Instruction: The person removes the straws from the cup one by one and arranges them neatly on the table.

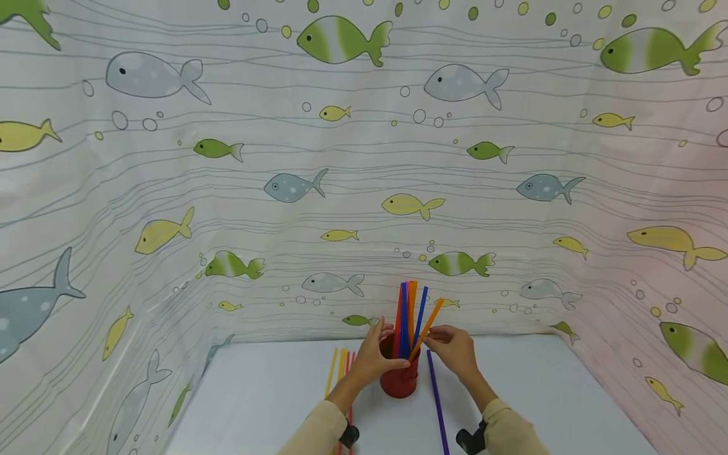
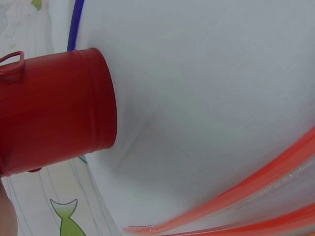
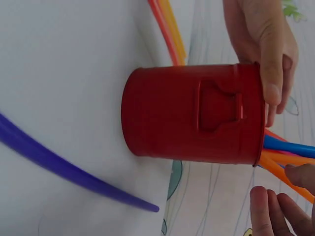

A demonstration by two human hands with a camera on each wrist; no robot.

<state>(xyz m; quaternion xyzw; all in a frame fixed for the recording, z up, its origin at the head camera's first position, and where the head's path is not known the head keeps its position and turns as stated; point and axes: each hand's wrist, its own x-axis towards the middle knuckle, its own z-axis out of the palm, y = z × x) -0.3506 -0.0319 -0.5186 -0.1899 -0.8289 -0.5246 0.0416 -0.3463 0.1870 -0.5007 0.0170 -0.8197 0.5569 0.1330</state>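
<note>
A red metal pail (image 1: 399,381) with small side handles stands upright on the table, holding several coloured plastic sticks (image 1: 405,319) in red, blue, pink and orange. My left hand (image 1: 372,357) holds the pail's rim from the left, its thumb across the front edge; the right wrist view shows this hand (image 3: 266,44) at the rim too. On the other side, my right hand (image 1: 455,351) is beside a leaning orange stick (image 1: 428,328). Its fingers (image 3: 261,206) look loosely extended and spread from the thumb, without a visible grip on that stick.
A purple stick (image 1: 438,401) lies on the white table (image 1: 256,392) right of the pail. Yellow sticks (image 1: 331,373) and red sticks (image 2: 246,189) lie to its left. Behind the table hangs a fish-patterned cloth (image 1: 370,139), which also covers both sides.
</note>
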